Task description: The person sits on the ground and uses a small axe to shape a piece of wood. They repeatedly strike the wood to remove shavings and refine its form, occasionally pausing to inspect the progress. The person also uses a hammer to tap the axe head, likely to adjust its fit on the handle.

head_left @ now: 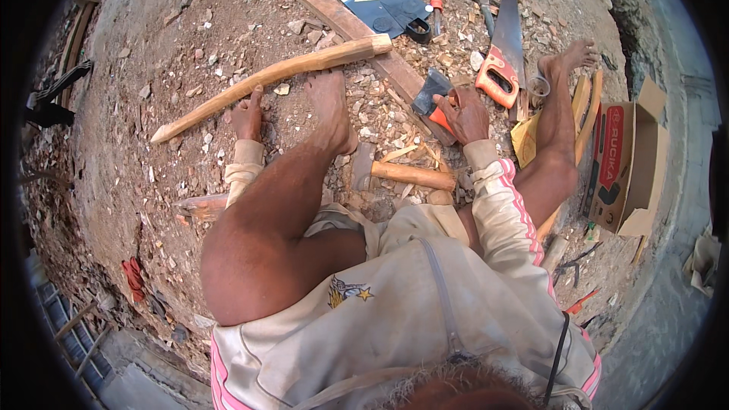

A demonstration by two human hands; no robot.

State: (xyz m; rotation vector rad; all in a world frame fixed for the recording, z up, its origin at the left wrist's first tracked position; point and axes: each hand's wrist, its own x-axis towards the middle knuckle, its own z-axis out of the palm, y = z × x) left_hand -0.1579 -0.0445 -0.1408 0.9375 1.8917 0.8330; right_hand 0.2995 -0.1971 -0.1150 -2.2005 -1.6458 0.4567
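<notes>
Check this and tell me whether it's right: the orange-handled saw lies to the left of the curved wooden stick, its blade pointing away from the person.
The side is wrong: the head view shows the orange-handled saw lying to the right of the curved wooden stick, its blade pointing away from the person.

long, curved wooden stick (304, 61) lies left of tapered steel handsaw (507, 44); open, rectangular cardboard box (616, 159) stands by stony ground (152, 190)'s right edge.
</notes>
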